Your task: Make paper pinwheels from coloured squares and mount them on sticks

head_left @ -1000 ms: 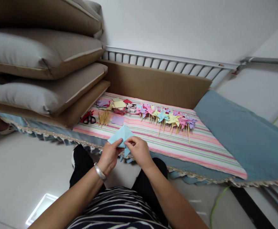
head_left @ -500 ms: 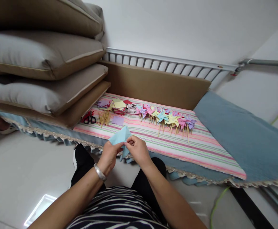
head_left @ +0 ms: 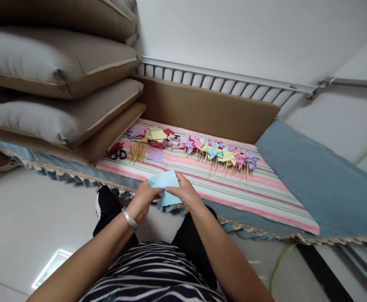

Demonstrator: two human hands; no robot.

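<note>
Paper sheet [head_left: 167, 179], light blue, is held between both hands at the near edge of the striped cloth [head_left: 249, 205]. Left hand [head_left: 142, 198]: closed on the sheet's left side, thumb on top. Right hand [head_left: 187, 193]: closed on its right side, thumb tip near the other thumb. Just beyond lies a purple square [head_left: 155, 156]; sticks [head_left: 137, 152] lie left of it. Pinwheels [head_left: 227, 155] lie in a row at far right.

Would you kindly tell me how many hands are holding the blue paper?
2: the left hand grips the left side of the blue paper, the right hand its right side.
</note>
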